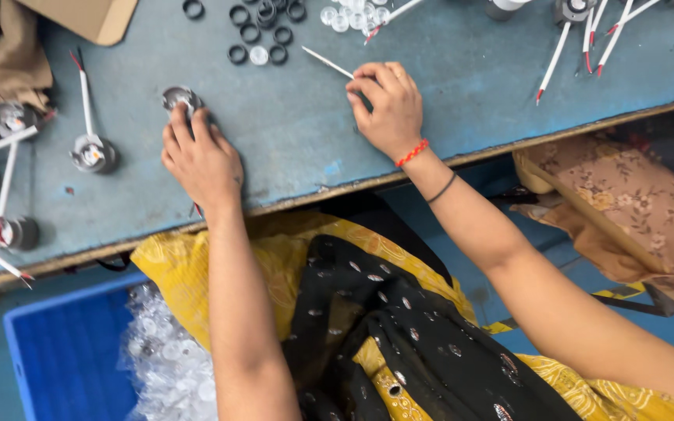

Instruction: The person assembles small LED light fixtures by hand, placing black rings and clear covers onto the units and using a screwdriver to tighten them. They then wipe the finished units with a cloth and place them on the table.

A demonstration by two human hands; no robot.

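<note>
Where the blue tabletop [290,132] begins on the far left, small round metal parts with white wires [9,160] lie in a bunch beside a brown cloth [5,47]. One more round part [93,153] sits alone just to the right of them, with its white wire [85,97] pointing away from the person. Below the tabletop edge is a blue bin [64,351], and a bag of clear plastic bits [169,359] rests at its right side.

Next comes the left hand [200,160]. It lies flat on the tabletop, and its fingers [181,125] reach up to a small round metal part [179,97]. The fingertips touch this part and press on it from the near side, with the fingers close together.

Above the space between the two hands, black rings [255,31] are scattered on the tabletop, with little clear round caps [352,15] close by.

The right hand [388,105] is well apart from the left one. Its fingers are curled and pressed together in a pinching grip on a thin white wire [328,62], which sticks out up and to the left. An orange bead band [413,153] and a thin black band [441,189] go around that wrist.

Far right, more white wires with red tips [587,35] lie at the top edge. A flowery cloth [626,210] shows below the tabletop.
</note>
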